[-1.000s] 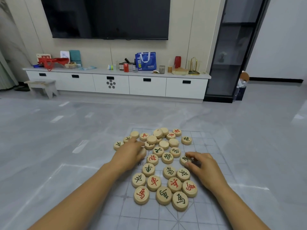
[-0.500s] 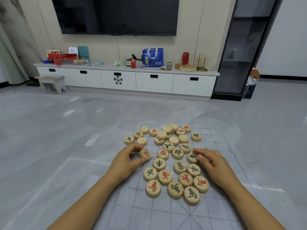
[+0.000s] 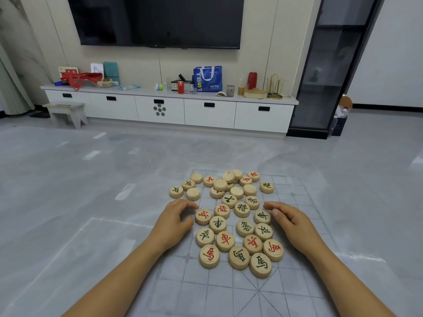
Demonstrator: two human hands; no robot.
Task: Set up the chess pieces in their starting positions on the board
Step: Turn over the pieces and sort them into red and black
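**Kid:** What's hard to see?

**Friend:** The board (image 3: 229, 288) is a thin sheet with faint lines, lying on the grey floor (image 3: 68, 202). Its near edge is cut off at the bottom. Some of the round wooden chess pieces (image 3: 242, 209) show a blank top, so I can't tell which ones they are. At the far end a few lie on top of others and hide parts of them.

**Kid:** What about the hands?

**Friend:** The left hand (image 3: 175, 221) is loosely curled, with a gap between finger and thumb. It holds nothing. Its fingertips are just beside a red-marked piece (image 3: 203, 216), and I can't tell if they touch it. The right hand (image 3: 291, 221) is loosely bent too and holds nothing. Its thumb is right at the edge of a green-marked piece (image 3: 262, 216).

**Kid:** Where are all the pieces?

**Friend:** In a messy bunch between the two hands and past them, on the middle and far part of the board. They are not in rows.

**Kid:** Any bags?

**Friend:** A blue bag (image 3: 207, 78) stands on the long white cabinet (image 3: 169, 108) under the TV (image 3: 160, 21). I can't see what's inside it.
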